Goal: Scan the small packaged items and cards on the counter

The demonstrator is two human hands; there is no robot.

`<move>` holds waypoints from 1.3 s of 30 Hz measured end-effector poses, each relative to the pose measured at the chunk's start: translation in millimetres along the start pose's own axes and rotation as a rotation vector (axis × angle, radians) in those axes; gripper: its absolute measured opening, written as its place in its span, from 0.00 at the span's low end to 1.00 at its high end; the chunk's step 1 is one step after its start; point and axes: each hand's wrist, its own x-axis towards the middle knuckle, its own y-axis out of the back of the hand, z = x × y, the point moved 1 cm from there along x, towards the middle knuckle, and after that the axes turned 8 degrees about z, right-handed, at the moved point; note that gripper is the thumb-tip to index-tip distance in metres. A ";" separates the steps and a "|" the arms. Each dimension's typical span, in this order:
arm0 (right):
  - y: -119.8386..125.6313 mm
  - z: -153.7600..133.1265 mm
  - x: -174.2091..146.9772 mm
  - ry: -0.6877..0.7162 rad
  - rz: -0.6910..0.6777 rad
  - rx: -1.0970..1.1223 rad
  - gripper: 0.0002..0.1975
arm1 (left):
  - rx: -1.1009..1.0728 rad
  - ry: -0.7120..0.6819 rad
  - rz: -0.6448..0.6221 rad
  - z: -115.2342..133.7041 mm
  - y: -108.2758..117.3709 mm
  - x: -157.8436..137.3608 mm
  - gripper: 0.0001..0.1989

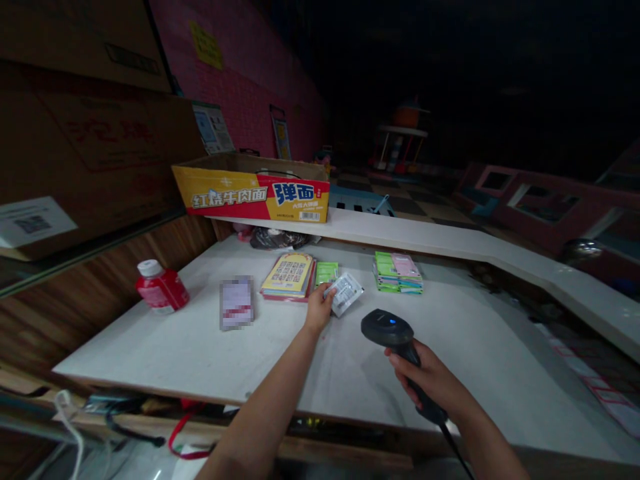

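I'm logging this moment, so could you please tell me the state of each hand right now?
Left hand: closed, holding a sachet by one edge.
Right hand: closed, holding a scanner.

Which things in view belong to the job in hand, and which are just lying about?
Apparently in the job:
- silvery packet, in the left hand
- black scanner, in the right hand
- packet stack, probably

Apparently lying about:
- red bottle
- booklet pile
- yellow-and-red carton

Left hand (319, 307), right hand (431, 377) and both slim forearms (273, 400) are bare.
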 end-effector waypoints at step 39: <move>40.8 74.5 79.8 -0.105 0.173 1.236 0.19 | 0.008 0.073 0.015 16.1 4.9 2.2 0.18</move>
